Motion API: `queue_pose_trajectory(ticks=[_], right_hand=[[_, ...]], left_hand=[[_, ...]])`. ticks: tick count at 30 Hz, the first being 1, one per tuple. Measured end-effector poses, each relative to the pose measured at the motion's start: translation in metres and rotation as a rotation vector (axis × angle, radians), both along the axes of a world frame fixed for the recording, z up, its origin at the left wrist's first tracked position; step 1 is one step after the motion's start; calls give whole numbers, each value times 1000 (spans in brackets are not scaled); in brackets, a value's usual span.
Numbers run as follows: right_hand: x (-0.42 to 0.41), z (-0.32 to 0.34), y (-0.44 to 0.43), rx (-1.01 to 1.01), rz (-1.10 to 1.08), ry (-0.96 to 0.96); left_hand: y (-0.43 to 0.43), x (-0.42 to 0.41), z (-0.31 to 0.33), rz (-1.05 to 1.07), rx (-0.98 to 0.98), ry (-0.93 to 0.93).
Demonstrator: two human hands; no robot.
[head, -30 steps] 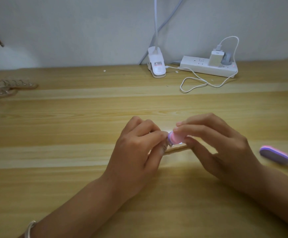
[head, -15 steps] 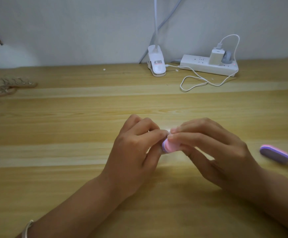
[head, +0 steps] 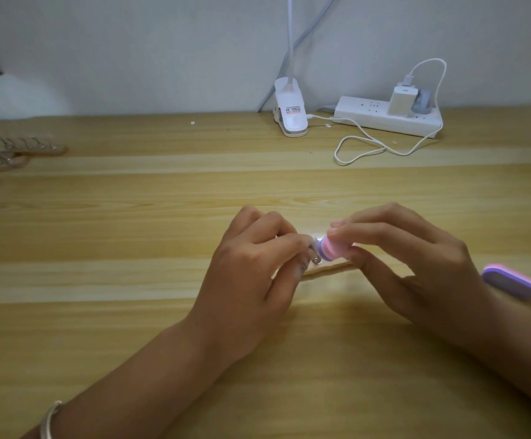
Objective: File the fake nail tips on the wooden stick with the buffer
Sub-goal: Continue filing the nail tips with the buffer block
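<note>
Pinching grip on both sides: the right hand (head: 416, 267) holds the small pink-and-purple buffer (head: 333, 250) between thumb and curled fingers, its end against a clear nail tip (head: 316, 257) at the centre of the frame. The left hand (head: 251, 280) curls round the wooden stick (head: 324, 270) and steadies it low over the table (head: 131, 217); I cannot tell whether the stick rests on the table. To file well, I judge short, light strokes along the tip's edge best, with the stick held firm so the tip neither flexes nor pops off. A second buffer (head: 511, 280) lies at the right, beside the right wrist. More sticks of tips (head: 7, 150) sit at the upper left.
</note>
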State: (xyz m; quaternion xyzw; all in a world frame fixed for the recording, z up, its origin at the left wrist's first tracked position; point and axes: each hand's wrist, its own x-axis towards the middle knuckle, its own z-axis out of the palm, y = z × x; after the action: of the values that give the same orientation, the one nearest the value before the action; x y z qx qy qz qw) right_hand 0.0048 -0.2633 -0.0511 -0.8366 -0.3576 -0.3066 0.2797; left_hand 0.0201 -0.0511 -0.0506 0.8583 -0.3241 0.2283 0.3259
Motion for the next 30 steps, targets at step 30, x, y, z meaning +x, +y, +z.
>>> queue_pose_trajectory(ticks=[30], right_hand=[[-5,-4,10,7,56,-46]], left_hand=[[-1,-2,4,-3,-60,59]])
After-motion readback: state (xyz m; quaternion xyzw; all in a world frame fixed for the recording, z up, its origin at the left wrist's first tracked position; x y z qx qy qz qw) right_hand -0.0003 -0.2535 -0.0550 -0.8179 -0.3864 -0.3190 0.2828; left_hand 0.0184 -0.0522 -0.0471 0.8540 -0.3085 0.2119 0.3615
